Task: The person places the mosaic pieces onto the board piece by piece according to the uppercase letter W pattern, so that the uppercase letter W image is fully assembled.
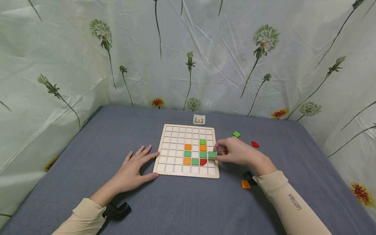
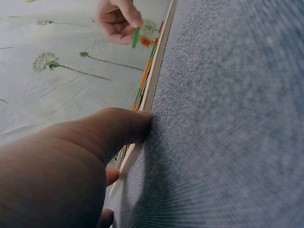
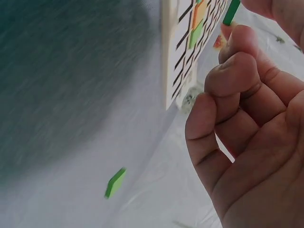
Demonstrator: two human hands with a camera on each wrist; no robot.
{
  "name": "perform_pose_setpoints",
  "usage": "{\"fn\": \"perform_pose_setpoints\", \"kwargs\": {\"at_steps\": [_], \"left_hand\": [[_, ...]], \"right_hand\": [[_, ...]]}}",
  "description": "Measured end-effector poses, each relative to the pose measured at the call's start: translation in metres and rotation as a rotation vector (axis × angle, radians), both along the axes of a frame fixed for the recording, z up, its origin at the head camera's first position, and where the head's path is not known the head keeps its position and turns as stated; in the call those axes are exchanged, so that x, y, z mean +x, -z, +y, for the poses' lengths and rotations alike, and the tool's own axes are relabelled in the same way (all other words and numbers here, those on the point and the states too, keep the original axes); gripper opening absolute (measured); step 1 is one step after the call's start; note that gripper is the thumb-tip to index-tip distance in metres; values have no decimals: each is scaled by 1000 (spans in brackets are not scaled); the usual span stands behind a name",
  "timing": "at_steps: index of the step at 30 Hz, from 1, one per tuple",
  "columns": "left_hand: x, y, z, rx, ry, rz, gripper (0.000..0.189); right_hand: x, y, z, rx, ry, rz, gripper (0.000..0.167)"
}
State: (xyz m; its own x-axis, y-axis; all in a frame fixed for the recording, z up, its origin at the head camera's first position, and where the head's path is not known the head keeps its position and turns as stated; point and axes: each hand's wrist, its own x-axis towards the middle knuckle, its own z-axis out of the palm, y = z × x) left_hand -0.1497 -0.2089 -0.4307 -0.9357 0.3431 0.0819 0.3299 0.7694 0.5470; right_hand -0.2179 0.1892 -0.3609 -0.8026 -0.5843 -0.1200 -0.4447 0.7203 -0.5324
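A square wooden grid board lies on the table, with several green and orange square tiles and one red quarter-round tile in its cells. My right hand pinches a green square tile between thumb and fingertips, over the board's right edge. In the right wrist view that green tile shows edge-on at the top, and the other fingers are curled. My left hand lies with fingers spread at the board's left edge. Its thumb touches the board's side in the left wrist view.
A small patterned card lies behind the board. To the right are a loose light green tile, a red quarter-round tile and an orange tile near the right wrist strap. A flowered curtain hangs behind the grey-blue table.
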Motion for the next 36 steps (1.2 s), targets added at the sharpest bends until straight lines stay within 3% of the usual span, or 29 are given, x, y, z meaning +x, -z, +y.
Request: {"fn": "perform_pose_setpoints", "kwargs": {"at_steps": [9,28,36], "left_hand": [[0,0,1,-2,-1,-5,74],[0,0,-1,-10,-7,-6,74],[-1,0,0,-7,-9,-2,72]], "right_hand": [[-6,-1,-29,1,-56,19,17],[-11,10,-82,-19,-141,-36,13],[-12,14,-95,-25,-141,-61,13]]}}
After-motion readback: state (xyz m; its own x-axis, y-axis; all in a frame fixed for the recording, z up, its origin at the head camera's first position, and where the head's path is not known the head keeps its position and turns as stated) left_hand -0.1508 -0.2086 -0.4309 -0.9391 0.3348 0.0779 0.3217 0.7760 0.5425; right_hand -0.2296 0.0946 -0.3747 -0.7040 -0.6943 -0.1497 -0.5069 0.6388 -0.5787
